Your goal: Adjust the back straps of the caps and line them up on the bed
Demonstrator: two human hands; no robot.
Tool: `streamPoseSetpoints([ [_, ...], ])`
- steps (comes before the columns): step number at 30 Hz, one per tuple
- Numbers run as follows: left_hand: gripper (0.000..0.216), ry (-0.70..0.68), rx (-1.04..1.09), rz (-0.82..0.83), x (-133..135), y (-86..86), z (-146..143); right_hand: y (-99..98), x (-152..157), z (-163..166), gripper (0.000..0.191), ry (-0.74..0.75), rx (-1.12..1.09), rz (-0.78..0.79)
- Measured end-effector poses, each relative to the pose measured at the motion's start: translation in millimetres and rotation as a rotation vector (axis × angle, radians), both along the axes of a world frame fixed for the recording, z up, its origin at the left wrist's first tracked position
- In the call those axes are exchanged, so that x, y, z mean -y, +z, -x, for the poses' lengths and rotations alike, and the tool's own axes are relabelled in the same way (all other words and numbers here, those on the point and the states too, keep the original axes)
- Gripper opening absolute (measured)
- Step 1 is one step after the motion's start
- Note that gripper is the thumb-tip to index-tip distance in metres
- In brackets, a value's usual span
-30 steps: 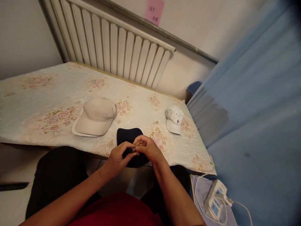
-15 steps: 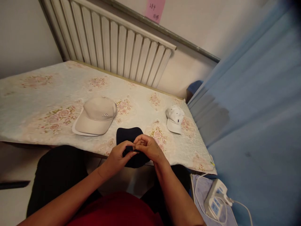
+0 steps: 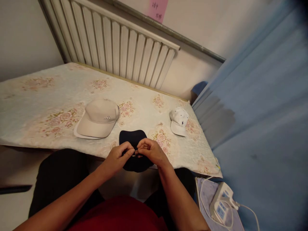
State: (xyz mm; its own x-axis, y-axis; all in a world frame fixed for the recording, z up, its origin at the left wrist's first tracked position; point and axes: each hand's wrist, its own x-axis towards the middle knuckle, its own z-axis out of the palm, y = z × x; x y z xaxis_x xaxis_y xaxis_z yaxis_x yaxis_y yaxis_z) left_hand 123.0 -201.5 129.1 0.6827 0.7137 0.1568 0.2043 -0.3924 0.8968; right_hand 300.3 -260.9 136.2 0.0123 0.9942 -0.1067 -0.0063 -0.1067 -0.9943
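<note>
A black cap (image 3: 132, 136) lies at the near edge of the bed, its brim pointing away from me. Over its back opening both hands meet at a small strap (image 3: 136, 152), which seems to carry a buckle too small to make out. My left hand (image 3: 119, 158) pinches the strap's left part between thumb and fingers. From the other side, my right hand (image 3: 154, 152) pinches the strap with thumb and forefinger, its other fingers curled. A beige cap (image 3: 98, 117) rests to the left on top of a white one, and a small white cap (image 3: 178, 121) sits to the right.
The caps rest on a bed with a floral quilted cover (image 3: 139, 96). Behind it stands a white radiator (image 3: 120, 48). A blue curtain (image 3: 252, 128) hangs on the right. A power strip (image 3: 220, 203) with cables lies on a cloth at the lower right.
My left fingers have gone from being spread around a black strap piece to a tight pinch nearer my right fingertips. The right hand and the caps stay almost where they were.
</note>
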Motion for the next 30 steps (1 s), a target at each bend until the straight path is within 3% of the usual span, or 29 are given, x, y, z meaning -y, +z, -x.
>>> streamPoseSetpoints([
  [9, 0.027, -0.088, -0.042, 0.201, -20.8, -4.7, 6.4, 3.3, 17.9, -26.1, 0.023, 0.157, 0.215, 0.027],
  [19, 0.026, -0.084, -0.024, 0.377, -26.9, 2.2, 7.3, -2.9, 35.7, -36.5, 0.022, 0.072, 0.424, -0.005],
  [26, 0.027, -0.149, -0.031, 0.443, -28.2, 2.4, 6.9, -25.2, 25.9, -49.6, 0.01, -0.125, -0.04, -0.082],
  [30, 0.031, -0.172, -0.023, 0.544, -31.9, -5.9, 6.8, -31.7, 21.3, -51.2, 0.007, -0.174, -0.043, -0.116],
])
